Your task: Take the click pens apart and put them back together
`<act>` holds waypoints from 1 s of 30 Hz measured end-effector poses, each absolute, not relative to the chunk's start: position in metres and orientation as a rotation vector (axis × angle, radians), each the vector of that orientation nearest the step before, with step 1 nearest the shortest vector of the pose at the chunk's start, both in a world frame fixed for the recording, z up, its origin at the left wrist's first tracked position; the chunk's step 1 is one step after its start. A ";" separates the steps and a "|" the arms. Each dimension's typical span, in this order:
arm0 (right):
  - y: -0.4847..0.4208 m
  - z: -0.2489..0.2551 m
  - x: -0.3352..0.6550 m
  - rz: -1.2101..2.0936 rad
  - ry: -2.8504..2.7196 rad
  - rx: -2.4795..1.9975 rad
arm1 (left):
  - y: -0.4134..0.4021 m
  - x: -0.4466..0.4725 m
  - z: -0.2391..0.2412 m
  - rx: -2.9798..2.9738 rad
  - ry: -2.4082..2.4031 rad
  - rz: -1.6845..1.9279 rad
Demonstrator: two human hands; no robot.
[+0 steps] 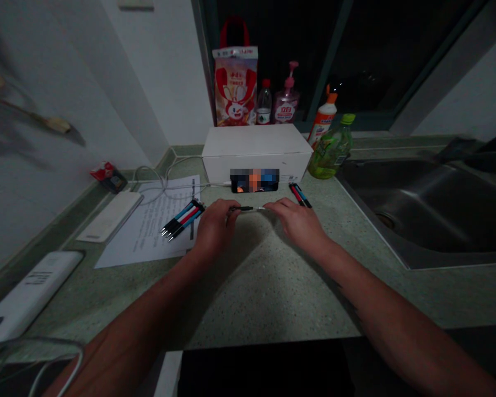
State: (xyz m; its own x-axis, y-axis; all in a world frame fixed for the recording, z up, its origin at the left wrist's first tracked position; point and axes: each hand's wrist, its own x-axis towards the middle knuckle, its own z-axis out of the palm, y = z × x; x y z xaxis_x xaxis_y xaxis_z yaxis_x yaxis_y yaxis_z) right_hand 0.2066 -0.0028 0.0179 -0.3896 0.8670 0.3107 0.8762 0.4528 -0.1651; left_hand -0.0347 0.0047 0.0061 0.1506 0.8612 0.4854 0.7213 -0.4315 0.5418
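Note:
My left hand [213, 226] and my right hand [298, 220] rest on the green speckled counter [264, 286], fingers curled. Between them they pinch a thin pen [248, 208], held level, one end in each hand. Just left of my left hand lies a bunch of pens [182, 219] with black, blue and red barrels, on a printed sheet of paper [157, 220]. Two more pens [300, 194], red and blue, lie just beyond my right hand. A phone [254, 181] leans against a white box [256, 149] straight ahead.
A steel sink [430, 209] is sunk in the counter at right. A green bottle [331, 149], an orange-capped bottle [323, 121], a pump bottle [286, 102] and a red bag [235, 82] stand behind the box. White power banks [25, 298] and cables [165, 184] lie at left.

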 end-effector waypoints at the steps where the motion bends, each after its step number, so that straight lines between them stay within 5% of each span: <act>1: -0.003 0.018 0.206 -0.030 -2.377 -1.459 | 0.004 -0.034 0.006 2.255 1.540 1.130; 10: -0.001 0.011 0.201 0.218 -2.269 -1.434 | -0.001 -0.028 0.006 2.219 1.365 1.053; 30: 0.000 0.012 0.203 0.199 -2.390 -1.305 | 0.002 -0.028 0.007 1.934 1.403 1.069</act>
State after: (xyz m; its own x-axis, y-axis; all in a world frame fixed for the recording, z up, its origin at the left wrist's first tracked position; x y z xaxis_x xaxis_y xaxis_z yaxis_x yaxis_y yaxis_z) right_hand 0.2028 -0.0004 0.0123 -0.4789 0.8309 0.2832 0.7726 0.5521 -0.3134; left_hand -0.0275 0.0022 0.0072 0.1528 0.9434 0.2945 0.5346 -0.3295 0.7782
